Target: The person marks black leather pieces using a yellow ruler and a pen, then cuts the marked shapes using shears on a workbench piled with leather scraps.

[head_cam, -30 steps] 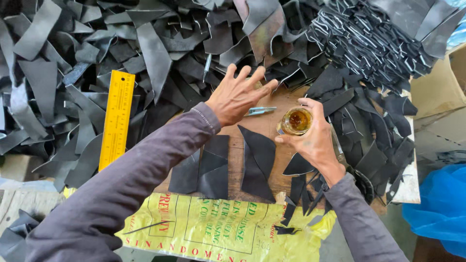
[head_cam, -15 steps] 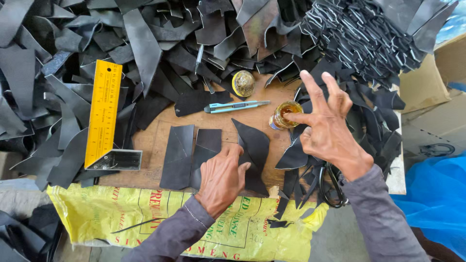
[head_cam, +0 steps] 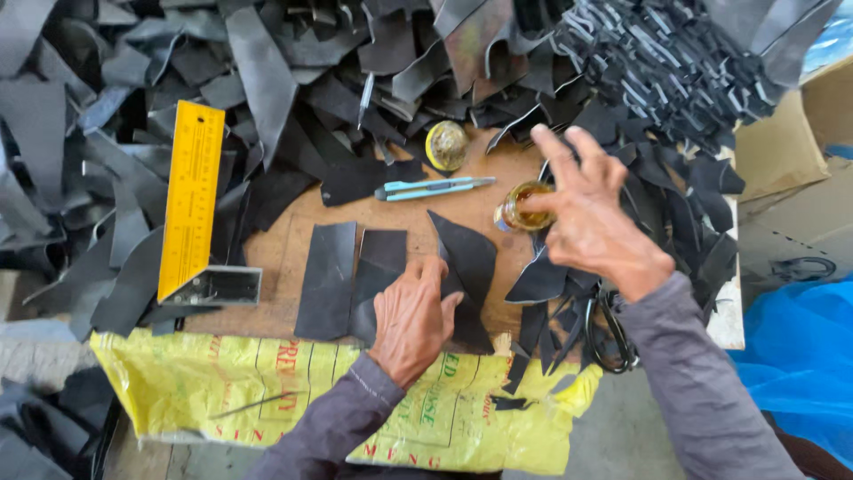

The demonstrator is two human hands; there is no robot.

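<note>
My left hand (head_cam: 411, 317) lies flat on black leather pieces (head_cam: 355, 277) spread on a wooden board (head_cam: 284, 253), its fingers pressing a pointed black piece (head_cam: 471, 258). My right hand (head_cam: 591, 218) hovers over a small open glass jar (head_cam: 520, 212) of amber liquid, thumb and forefinger at its rim, the other fingers spread. A light blue utility knife (head_cam: 431, 188) lies just left of the jar. The jar's round lid (head_cam: 446, 144) rests beyond the knife.
Heaps of black leather scraps (head_cam: 267, 80) ring the board. A yellow square ruler (head_cam: 191, 209) lies at left. A yellow printed bag (head_cam: 267, 391) covers the near edge. Black scissors (head_cam: 609, 333) sit under my right wrist. Cardboard boxes (head_cam: 782, 151) and blue plastic (head_cam: 800, 356) are at right.
My left hand has drawn back from near the jar and come down onto the leather pieces. My right hand has shifted from gripping the jar to reaching its rim with fingertips.
</note>
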